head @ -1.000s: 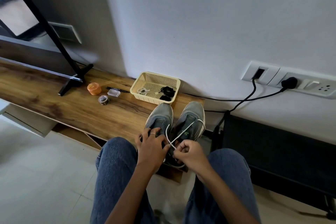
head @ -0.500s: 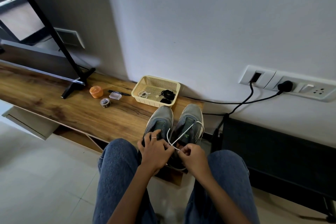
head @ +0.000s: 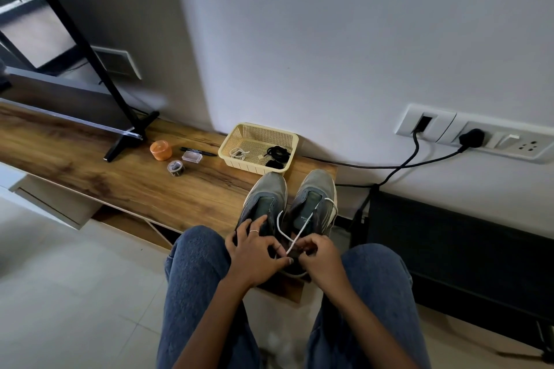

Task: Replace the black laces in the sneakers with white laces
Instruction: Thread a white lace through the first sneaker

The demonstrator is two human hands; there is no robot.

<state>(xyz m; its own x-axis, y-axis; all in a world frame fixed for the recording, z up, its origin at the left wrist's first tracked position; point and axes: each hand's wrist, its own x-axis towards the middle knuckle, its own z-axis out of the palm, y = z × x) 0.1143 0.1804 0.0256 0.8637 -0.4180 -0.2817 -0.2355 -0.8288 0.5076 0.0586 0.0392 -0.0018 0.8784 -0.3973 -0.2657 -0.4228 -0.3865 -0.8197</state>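
Observation:
Two grey sneakers stand side by side on the wooden shelf (head: pixel 120 183), toes toward the wall. The left sneaker (head: pixel 265 198) has no lace showing. A white lace (head: pixel 302 226) crosses over the right sneaker (head: pixel 316 195). My left hand (head: pixel 254 252) lies over the heel of the left sneaker and pinches the lace with thumb and fingertip. My right hand (head: pixel 320 255) pinches the same lace at the right sneaker's near end. The cream basket (head: pixel 239 135) behind holds a coiled white lace (head: pixel 238 153) and black laces (head: pixel 277 156).
An orange round tub (head: pixel 161 150), a tape roll (head: pixel 175 167), a small clear box (head: pixel 192 156) and a black pen (head: pixel 198 151) lie left of the basket. A black stand leg (head: pixel 126 141) rests beyond them. Wall sockets (head: pixel 476 138) with black cables are at right.
Both hands have worked slightly nearer along the lace at the right sneaker's near end; the lace loop has shortened a little. The sneakers have stayed in place.

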